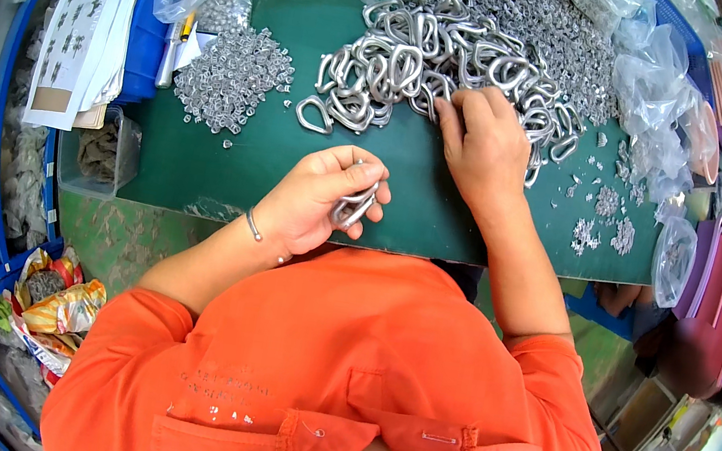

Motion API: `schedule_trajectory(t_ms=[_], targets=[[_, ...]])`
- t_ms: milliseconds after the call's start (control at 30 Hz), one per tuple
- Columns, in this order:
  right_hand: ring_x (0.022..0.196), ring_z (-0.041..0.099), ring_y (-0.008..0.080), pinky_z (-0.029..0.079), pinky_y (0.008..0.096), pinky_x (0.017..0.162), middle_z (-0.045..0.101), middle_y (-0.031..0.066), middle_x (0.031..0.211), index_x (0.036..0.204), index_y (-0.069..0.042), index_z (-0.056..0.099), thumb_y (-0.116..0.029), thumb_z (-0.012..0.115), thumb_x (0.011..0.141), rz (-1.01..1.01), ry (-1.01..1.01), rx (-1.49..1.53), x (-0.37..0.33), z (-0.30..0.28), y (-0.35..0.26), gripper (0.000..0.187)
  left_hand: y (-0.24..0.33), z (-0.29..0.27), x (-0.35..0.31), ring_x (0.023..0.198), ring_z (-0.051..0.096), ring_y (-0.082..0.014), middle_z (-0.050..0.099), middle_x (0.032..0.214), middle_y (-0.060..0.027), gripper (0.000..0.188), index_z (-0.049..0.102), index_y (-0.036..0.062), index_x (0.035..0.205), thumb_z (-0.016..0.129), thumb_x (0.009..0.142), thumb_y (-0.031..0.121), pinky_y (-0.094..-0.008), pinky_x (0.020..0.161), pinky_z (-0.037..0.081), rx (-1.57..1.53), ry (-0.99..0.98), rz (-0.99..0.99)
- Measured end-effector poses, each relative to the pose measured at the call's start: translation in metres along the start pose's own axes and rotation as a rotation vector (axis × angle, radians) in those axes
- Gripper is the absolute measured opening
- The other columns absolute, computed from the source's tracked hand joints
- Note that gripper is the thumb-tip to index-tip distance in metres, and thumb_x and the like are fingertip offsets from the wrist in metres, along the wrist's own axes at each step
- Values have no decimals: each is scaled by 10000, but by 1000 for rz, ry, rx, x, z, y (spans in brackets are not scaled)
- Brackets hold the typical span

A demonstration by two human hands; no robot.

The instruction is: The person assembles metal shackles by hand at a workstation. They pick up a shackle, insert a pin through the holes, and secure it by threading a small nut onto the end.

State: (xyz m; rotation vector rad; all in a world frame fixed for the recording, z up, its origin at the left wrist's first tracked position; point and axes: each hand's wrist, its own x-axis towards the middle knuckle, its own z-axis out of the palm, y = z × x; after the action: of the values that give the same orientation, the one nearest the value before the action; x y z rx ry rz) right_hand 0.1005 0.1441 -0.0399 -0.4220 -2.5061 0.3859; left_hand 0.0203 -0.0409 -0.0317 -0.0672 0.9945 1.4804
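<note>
My left hand (336, 186) is closed around a few bent metal rings (352, 207), held over the table's near edge. The rings stick out between thumb and fingers; how many there are is hard to tell. Farther right, my right hand (488, 142) has its fingers curled at the near side of a heap of silvery D-shaped metal rings (391, 69). Its thumb and fingertips touch the heap, and whatever they pinch is hidden. A single ring (314, 114) lies at the heap's left front. All of this rests on a green tabletop (271, 170).
Small clear plastic pieces (231, 80) form a pile at left, near a lidless clear tub (99, 151) and a blue bin (147, 44) with papers. Behind the rings spreads a mass of small grey metal parts (550, 20). Plastic bags (652, 92) crowd the right; small bits (607, 202) lie scattered there.
</note>
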Motion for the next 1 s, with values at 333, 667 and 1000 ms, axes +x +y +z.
schedule_trajectory(t_ms=[333,667,1000], targets=[[605,565,256,450,328,511,576,93,702,834,-38,586,-48,659,721,-90,-171,419,-46,-29,-17,135,6,4,6,645,603,-123,604,785,-71,196,548,20,906,570,857,209,-217,464,490,105,50,-20],[754,588,166,486,250,638,596,93,894,955,18,564,42,547,797,325,-172,980,-57,-24,-26,162,5,4,0,646,606,-133,618,809,-93,204,566,-11,957,588,835,150,-214,475,489,170,78,65],[695,609,131,509,229,618,624,100,822,992,35,541,-37,541,859,680,-296,1295,-62,-28,-23,151,2,5,3,594,576,-118,587,745,-55,212,540,28,909,515,886,238,-213,438,451,43,67,95]])
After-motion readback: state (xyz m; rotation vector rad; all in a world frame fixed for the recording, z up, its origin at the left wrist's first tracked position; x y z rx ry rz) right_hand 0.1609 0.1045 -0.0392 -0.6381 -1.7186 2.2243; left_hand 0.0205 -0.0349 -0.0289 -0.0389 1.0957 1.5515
